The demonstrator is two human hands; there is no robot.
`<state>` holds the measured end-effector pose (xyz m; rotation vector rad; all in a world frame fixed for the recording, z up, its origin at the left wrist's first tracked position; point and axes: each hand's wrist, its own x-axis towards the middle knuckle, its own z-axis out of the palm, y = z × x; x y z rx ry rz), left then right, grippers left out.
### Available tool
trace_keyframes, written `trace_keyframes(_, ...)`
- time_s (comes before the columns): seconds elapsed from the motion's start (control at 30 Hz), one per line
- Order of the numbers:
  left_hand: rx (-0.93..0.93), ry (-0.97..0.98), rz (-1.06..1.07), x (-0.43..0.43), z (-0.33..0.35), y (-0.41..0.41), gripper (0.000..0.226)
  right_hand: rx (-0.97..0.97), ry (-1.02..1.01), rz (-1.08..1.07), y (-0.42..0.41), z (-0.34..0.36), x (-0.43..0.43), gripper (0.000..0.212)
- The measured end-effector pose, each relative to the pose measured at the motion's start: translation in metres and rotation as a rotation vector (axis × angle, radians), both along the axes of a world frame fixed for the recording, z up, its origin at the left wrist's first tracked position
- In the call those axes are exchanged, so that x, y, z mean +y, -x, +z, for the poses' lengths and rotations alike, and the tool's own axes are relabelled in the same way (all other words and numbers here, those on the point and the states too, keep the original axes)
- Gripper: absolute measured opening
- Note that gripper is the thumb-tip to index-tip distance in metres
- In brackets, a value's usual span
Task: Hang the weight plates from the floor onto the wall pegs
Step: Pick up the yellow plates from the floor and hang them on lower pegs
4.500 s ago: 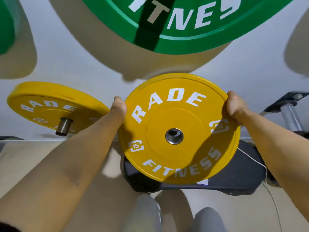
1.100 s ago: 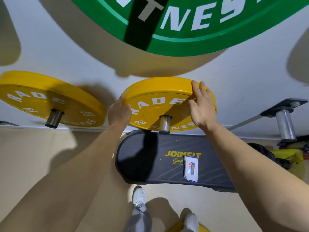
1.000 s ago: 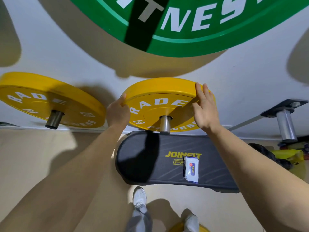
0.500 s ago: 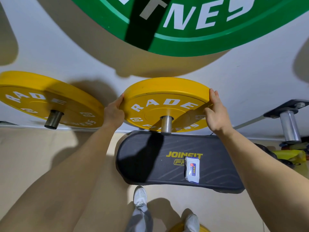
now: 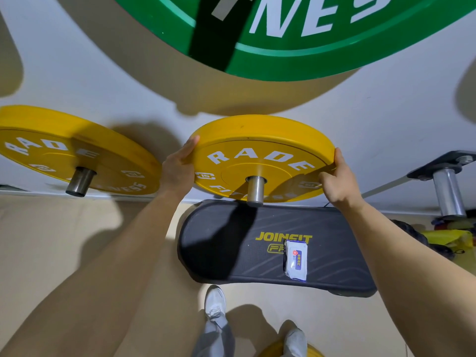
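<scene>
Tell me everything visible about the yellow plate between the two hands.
The yellow plate is a thick round disc, matte and rubbery-looking, with a raised outer band and a recessed centre. White lettering reads RADE above and FITNESS below, with a boxed 15 mark at the left. It sits on a steel peg that passes through its centre hole and sticks out in front, close to the white wall. The left hand grips its left rim, the right hand its right rim.

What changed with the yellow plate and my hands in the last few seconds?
The middle yellow plate, carried free before, now hangs on the middle peg. The right hand slid from flat on the face to gripping the right edge. The left hand stays on the left edge. Unchanged: the left yellow plate, green plate, empty peg.
</scene>
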<state>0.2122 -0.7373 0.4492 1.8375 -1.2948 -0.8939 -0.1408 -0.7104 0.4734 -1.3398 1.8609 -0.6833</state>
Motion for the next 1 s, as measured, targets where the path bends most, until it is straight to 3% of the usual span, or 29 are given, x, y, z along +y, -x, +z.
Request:
trace_keyframes(0.07, -0.032, -0.039, 0.000, 0.000, -0.004, 0.003, 0.067, -0.011, -0.010, -0.002, 0.001, -0.002, 0.000, 0.053)
trace_keyframes(0.17, -0.152, -0.111, 0.030, 0.005, -0.012, 0.007, 0.080, -0.031, -0.018, -0.027, 0.002, -0.006, -0.001, 0.049)
trace_keyframes(0.33, -0.130, -0.153, 0.059, 0.005, -0.013, 0.001, 0.086, -0.050, -0.066, -0.029, 0.002, -0.001, -0.004, 0.051)
trace_keyframes(0.57, -0.135, -0.173, 0.041, 0.007, -0.004, 0.003, 0.081, 0.004, -0.122, 0.004, 0.004, -0.013, -0.010, 0.088)
trace_keyframes(0.67, -0.312, -0.235, -0.059, 0.008, 0.010, 0.004, 0.071, 0.114, -0.176, -0.016, 0.004, -0.008, -0.004, 0.097)
trace_keyframes(0.77, -0.407, -0.284, -0.094, 0.020, 0.027, 0.013, 0.055, 0.197, -0.195, -0.027, 0.012, -0.006, 0.011, 0.082)
trace_keyframes(0.87, -0.422, -0.321, -0.125, 0.043, 0.042, 0.028, 0.053, 0.259, -0.205, 0.072, 0.016, 0.010, 0.029, 0.061)
trace_keyframes(1.0, -0.352, -0.325, -0.113, 0.091, 0.078, 0.059, 0.056, 0.322, -0.179, 0.215, 0.024, 0.052, 0.062, 0.063)
